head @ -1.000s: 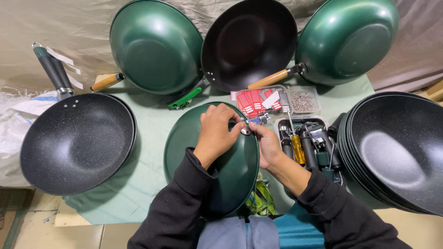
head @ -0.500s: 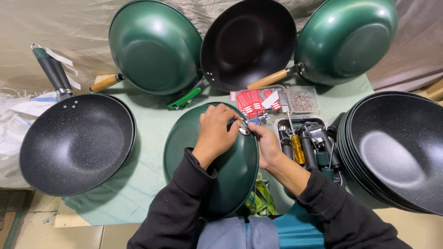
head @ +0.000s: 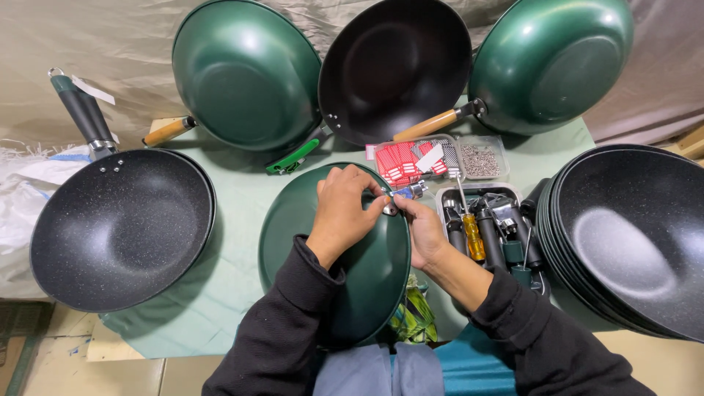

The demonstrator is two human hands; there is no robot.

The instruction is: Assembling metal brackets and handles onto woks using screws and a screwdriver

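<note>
Green cloth [head: 220, 293] covered the bench where I sat, with a wrinkled beige sheet [head: 73, 44] hung behind it. Leaning against that sheet at the far side were two green woks with wooden handles and a black one between them [head: 396, 66]. A speckled black pan [head: 121, 227] lay to my left, and a stack of black pans [head: 631, 235] stood to my right.

Upturned in front of me, half on my lap, was the green wok [head: 345, 271] I was working on. My left hand [head: 345, 213] rested on its domed back near the far rim, fingers curled and pinching a small metal fitting [head: 408, 192] at the edge. My right hand [head: 422, 231] was closed beside it, fingertips meeting the left at that same fitting; I could not tell whether it held a screw or only steadied the piece.

I judged this to be the fastening of the handle bracket to the rim. The next move would call for a tool from the tray [head: 488, 227] just right of my hands, likely the yellow-handled screwdriver [head: 471, 235], while the left hand kept the bracket square.

Compared with a second earlier, little differed: both hands had stayed at the rim, and the fitting had barely shifted.
</note>
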